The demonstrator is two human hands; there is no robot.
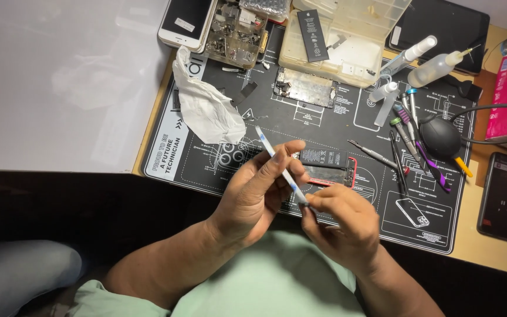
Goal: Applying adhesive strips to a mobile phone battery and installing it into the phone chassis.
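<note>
While the crumpled white tissue [206, 105] lies far left on the black mat [165, 152], the left hand [259, 188] grasps a thin white-blue pry tool [280, 167] slantwise; the right hand [341, 220] pinches its near end, steadying it above the opened red phone [333, 175].
</note>
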